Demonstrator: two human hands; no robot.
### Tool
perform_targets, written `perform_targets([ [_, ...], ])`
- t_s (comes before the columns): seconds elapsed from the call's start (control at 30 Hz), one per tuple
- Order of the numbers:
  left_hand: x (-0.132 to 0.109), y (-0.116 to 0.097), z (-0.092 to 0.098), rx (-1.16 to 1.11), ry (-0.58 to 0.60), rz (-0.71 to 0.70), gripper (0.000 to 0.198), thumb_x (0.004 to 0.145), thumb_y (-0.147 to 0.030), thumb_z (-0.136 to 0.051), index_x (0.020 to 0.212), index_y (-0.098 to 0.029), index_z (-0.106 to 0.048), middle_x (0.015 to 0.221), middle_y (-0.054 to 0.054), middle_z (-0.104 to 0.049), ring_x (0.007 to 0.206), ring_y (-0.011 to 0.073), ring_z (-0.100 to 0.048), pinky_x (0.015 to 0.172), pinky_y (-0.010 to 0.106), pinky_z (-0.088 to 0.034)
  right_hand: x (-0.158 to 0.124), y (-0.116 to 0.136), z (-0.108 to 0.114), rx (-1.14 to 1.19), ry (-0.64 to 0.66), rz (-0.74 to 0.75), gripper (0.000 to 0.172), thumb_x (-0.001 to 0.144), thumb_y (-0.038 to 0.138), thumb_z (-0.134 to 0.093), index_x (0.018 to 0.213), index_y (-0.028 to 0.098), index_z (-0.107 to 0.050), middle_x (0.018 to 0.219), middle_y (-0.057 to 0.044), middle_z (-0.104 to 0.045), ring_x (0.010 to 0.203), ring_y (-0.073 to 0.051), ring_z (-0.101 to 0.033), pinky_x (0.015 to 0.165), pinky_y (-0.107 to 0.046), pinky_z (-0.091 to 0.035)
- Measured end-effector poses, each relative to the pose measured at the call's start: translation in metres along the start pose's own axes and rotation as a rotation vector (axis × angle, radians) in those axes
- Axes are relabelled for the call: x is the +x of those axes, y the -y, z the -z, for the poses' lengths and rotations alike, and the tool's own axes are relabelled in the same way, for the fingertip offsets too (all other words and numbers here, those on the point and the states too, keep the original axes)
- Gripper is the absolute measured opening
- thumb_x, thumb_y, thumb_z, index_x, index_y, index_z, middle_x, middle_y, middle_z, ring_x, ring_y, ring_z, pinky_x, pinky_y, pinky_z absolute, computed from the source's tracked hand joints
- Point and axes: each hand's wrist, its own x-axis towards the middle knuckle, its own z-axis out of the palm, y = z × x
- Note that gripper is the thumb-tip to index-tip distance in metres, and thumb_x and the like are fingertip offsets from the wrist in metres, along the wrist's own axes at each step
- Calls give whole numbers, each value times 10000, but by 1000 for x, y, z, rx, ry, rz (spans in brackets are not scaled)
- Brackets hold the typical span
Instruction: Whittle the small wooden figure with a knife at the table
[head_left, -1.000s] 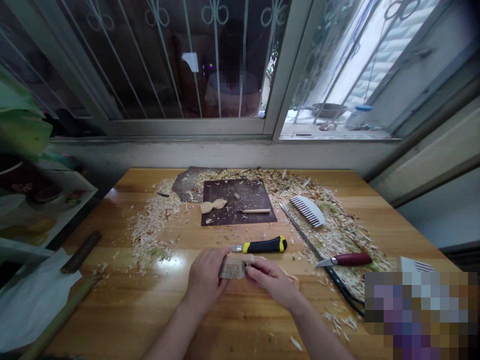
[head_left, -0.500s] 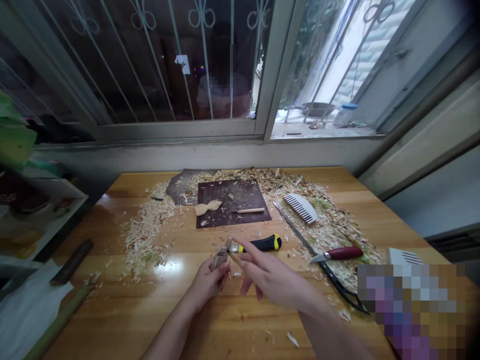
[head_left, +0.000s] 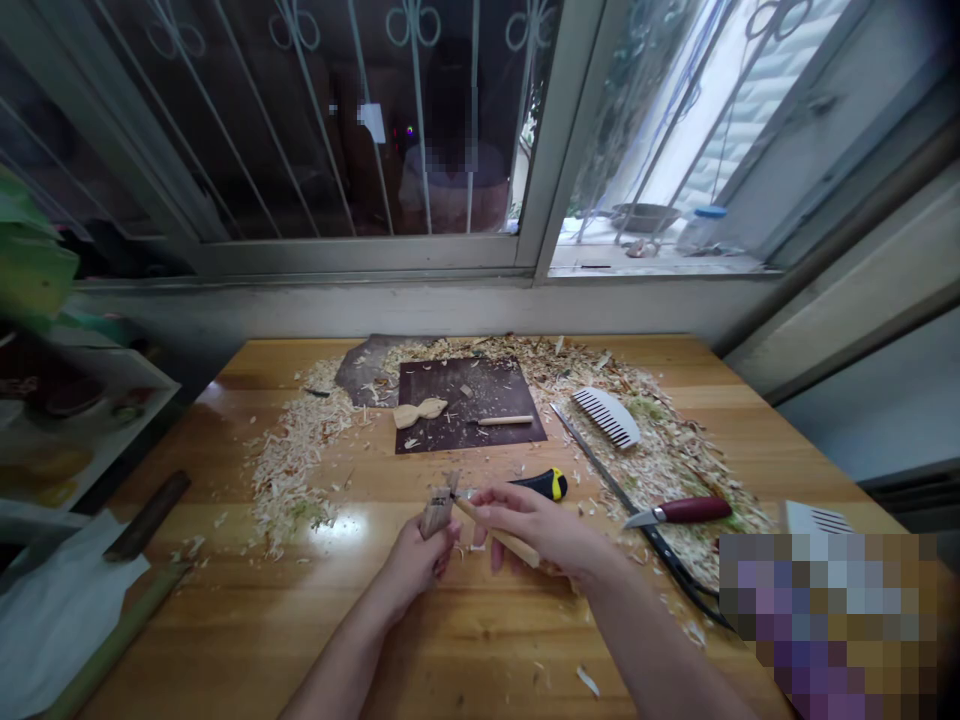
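My left hand (head_left: 421, 558) is closed around a small greyish-brown piece of wood (head_left: 437, 512), whose upper end sticks out above the fingers. My right hand (head_left: 525, 520) grips a slim carving tool with a pale wooden handle (head_left: 520, 549). The tool's dark tip meets or nearly meets the wood's upper right side; exact contact is too small to tell. Just behind my right hand lies a black and yellow handle (head_left: 553, 484), partly covered by the fingers. A carved pale wooden piece (head_left: 420, 412) and another wooden-handled tool (head_left: 506, 421) rest on a dark mat (head_left: 480, 375).
Wood shavings (head_left: 292, 480) are heaped around the mat on the wooden table (head_left: 360, 640). At right lie a red-handled knife (head_left: 694, 510), a long saw-like blade with a black handle (head_left: 675, 570) and a white slotted piece (head_left: 606, 418). A dark stick (head_left: 150, 515) lies at left.
My right hand has shifted slightly up and its fingers have curled in around the carving tool, exposing the pale handle below. My left hand keeps its hold on the wood.
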Motion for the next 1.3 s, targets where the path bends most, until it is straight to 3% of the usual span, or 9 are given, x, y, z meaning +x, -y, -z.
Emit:
perform_targets([
  [0.17,-5,-1,4,-4,84,124,404,566,-487,-663,600,-197,-383,383,-115,-341,327,35,-275,377,185,-198,4,-3,5,-32,22,-77,212,773,310,-525,911,150,-529,660,15,-611,416,-56,-521,359,-149,-356],
  [0.37,-2,6,5,149,59,106,329,635,-453,-604,632,-208,-383,407,-116,-306,344,53,-267,402,200,-221,6,-1,9,-202,40,-76,343,760,187,-455,1101,189,-488,647,40,-590,413,-67,-512,387,-167,-367],
  [0.47,1,7,9,399,-60,-38,219,691,-378,-560,664,-195,-442,472,-77,-390,418,86,-368,456,212,-266,8,-5,9,-538,-15,-53,370,759,169,-460,1125,219,-492,760,5,-641,511,-97,-564,457,-186,-378],
  [0.57,2,3,12,732,-265,-241,119,759,-298,-492,712,-189,-494,619,-11,-542,576,129,-496,544,221,-313,12,-11,3,-869,-134,82,232,805,229,-463,1001,190,-579,863,-54,-663,740,-168,-601,599,-223,-387],
  [0.7,0,-2,10,932,-372,-293,126,815,-311,-437,765,-210,-494,687,14,-605,609,141,-547,546,214,-318,16,-15,-4,-866,-198,151,301,892,332,-352,982,192,-602,882,-63,-670,790,-185,-585,647,-240,-379],
  [0.93,1,3,-2,883,-294,-192,154,802,-332,-476,793,-198,-552,722,31,-657,649,141,-590,551,203,-346,13,-9,4,-998,-184,72,382,894,374,-338,793,169,-644,748,-68,-671,655,-154,-560,560,-218,-320],
  [1.13,2,-1,1,991,-198,-165,129,774,-288,-496,743,-187,-571,651,6,-621,595,128,-544,528,200,-315,10,0,11,-1160,-140,-16,361,877,353,-349,787,180,-652,766,-75,-680,644,-155,-571,526,-222,-295],
  [1.3,-6,-8,8,982,12,-189,103,726,-273,-534,719,-179,-577,630,-18,-585,571,127,-499,517,198,-282,7,8,20,-1190,-43,-32,320,835,339,-416,701,181,-659,713,-63,-679,617,-159,-572,510,-221,-295],
])
